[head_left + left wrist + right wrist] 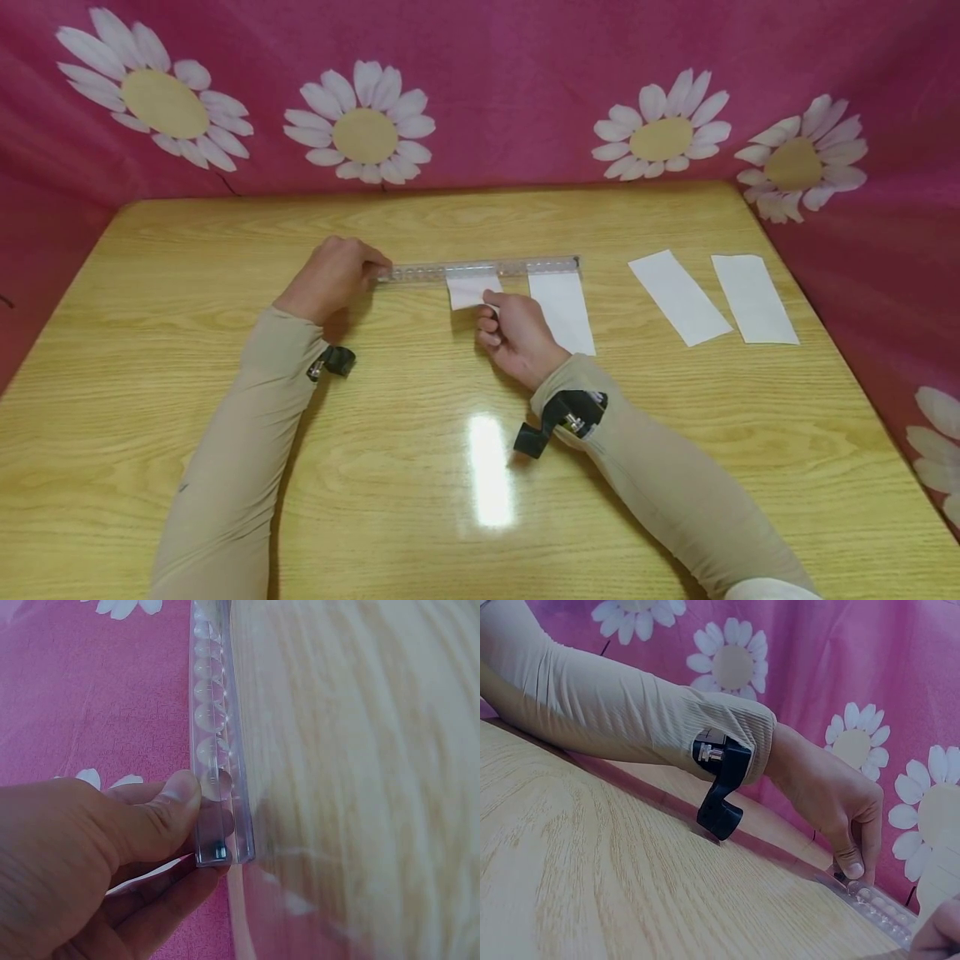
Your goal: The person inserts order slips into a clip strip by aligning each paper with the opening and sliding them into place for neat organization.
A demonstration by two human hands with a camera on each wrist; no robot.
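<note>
Crosswise on the wooden tabletop [225, 250] lies a clear plastic ruler [480, 270], its long axis running left to right in front of the person, just beyond both hands. The left hand [330, 277] pinches the ruler's left end: in the left wrist view the thumb [169, 806] presses on its upper face while the fingers curl beneath the end. The right hand [513, 333] sits nearer the person, below the ruler's middle, with its fingers curled round the lower edge of a small white paper piece [471, 292]. That piece's upper edge lies tucked at the ruler's near edge, so the paper lies between the right hand and the ruler, touching both.

Just to the right of that hand, a longer white strip [562, 310] also reaches up to the ruler's right portion. Two more white strips [678, 297] [753, 298] lie well apart from both hands toward the right side. The right hand is the nearer one to all the paper; the left hand touches only the ruler. A pink cloth with white daisies [480, 92] hangs behind.
</note>
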